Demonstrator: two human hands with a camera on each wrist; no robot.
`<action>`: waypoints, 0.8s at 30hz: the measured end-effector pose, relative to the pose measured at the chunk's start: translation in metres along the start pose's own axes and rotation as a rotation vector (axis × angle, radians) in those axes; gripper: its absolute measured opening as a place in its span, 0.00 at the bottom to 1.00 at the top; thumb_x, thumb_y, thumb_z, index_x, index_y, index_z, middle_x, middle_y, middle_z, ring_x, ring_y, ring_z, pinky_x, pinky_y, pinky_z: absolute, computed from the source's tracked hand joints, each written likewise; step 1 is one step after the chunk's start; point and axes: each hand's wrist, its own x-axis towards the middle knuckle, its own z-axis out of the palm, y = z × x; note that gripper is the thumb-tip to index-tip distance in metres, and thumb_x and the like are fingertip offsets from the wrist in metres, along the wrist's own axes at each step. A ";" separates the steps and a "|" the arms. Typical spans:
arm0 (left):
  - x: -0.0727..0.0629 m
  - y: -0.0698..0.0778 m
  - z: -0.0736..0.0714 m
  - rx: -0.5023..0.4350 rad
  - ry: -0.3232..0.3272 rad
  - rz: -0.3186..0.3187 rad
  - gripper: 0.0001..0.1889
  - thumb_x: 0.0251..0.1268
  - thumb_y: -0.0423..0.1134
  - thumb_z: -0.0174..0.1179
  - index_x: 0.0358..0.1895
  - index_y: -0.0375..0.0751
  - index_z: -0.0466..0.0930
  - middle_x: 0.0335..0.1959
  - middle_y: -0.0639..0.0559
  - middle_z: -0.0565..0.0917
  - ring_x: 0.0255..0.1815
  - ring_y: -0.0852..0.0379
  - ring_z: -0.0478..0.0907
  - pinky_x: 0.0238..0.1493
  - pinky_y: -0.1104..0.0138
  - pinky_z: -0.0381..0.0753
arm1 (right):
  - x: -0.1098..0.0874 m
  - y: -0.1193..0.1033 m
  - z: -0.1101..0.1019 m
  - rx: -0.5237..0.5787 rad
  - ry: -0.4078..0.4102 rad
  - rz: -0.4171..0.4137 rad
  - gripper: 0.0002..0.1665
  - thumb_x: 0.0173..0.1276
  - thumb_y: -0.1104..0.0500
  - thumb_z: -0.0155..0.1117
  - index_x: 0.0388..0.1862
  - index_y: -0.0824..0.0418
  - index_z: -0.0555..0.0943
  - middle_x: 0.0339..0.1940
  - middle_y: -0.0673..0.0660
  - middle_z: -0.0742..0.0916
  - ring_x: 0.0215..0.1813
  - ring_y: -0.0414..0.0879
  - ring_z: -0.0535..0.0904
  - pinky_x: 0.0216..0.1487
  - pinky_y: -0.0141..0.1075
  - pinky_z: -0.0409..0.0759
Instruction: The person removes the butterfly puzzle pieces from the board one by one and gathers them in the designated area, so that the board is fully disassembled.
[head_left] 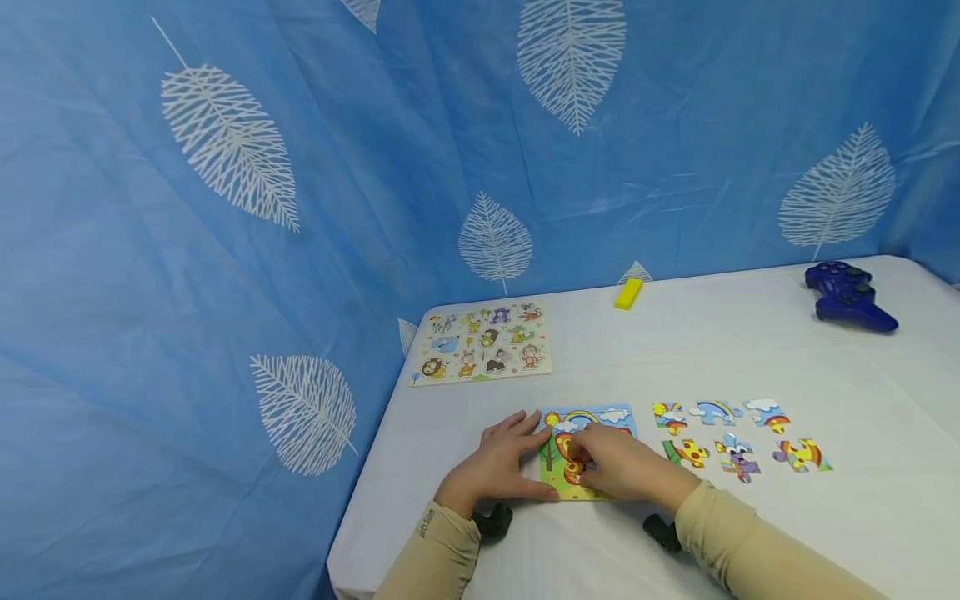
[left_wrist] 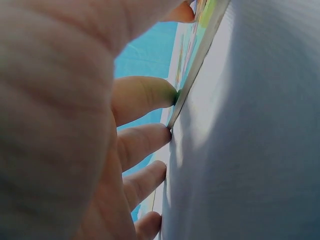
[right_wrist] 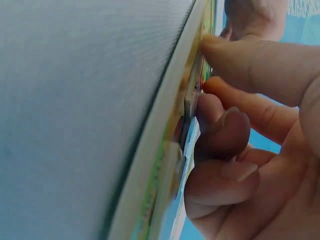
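Note:
A small picture jigsaw board (head_left: 550, 482) with a sun, a rainbow and a tree lies on the white table. My left hand (head_left: 498, 462) steadies its left side, fingers spread, fingertips at the board's edge (left_wrist: 200, 62) and thumb along the near corner. Over the middle of the board, my right hand (head_left: 626, 462) has its fingers curled and pinches a jigsaw piece (right_wrist: 192, 92) against the board's surface. Much of that piece is hidden by the fingers. Right of the board, several loose jigsaw pieces (head_left: 737, 458) lie in two rows.
An animal puzzle board (head_left: 480, 342) lies at the back left. A yellow block (head_left: 628, 293) sits near the table's back edge, and a blue game controller (head_left: 847, 296) is at the far right. Blue leaf-patterned cloth (head_left: 390, 167) hangs behind the table.

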 end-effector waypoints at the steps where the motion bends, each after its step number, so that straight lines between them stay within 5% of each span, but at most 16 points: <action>1: 0.000 0.000 0.000 0.002 -0.001 -0.001 0.53 0.52 0.70 0.72 0.80 0.57 0.62 0.85 0.55 0.54 0.86 0.47 0.48 0.79 0.42 0.54 | 0.000 0.000 0.000 0.001 -0.002 0.000 0.11 0.61 0.61 0.77 0.38 0.54 0.81 0.35 0.47 0.79 0.36 0.40 0.73 0.37 0.39 0.75; 10: 0.000 0.000 -0.001 0.024 0.002 0.006 0.52 0.53 0.71 0.71 0.80 0.57 0.62 0.85 0.55 0.55 0.85 0.47 0.49 0.78 0.42 0.55 | 0.001 0.001 -0.004 -0.051 -0.002 0.137 0.18 0.56 0.57 0.80 0.42 0.54 0.81 0.39 0.51 0.79 0.36 0.45 0.73 0.40 0.45 0.77; 18: 0.000 -0.001 -0.001 0.002 0.003 0.007 0.52 0.53 0.70 0.71 0.80 0.57 0.62 0.85 0.55 0.54 0.86 0.47 0.48 0.79 0.42 0.55 | 0.004 0.004 -0.003 -0.011 -0.015 0.091 0.15 0.59 0.56 0.81 0.39 0.52 0.81 0.39 0.48 0.81 0.38 0.43 0.75 0.43 0.46 0.78; 24: -0.001 0.000 0.000 0.003 0.008 0.013 0.52 0.53 0.69 0.72 0.80 0.56 0.62 0.85 0.54 0.55 0.85 0.46 0.49 0.78 0.42 0.55 | 0.004 0.004 -0.002 -0.001 0.003 0.057 0.16 0.61 0.61 0.76 0.46 0.54 0.82 0.41 0.49 0.82 0.41 0.43 0.78 0.42 0.47 0.80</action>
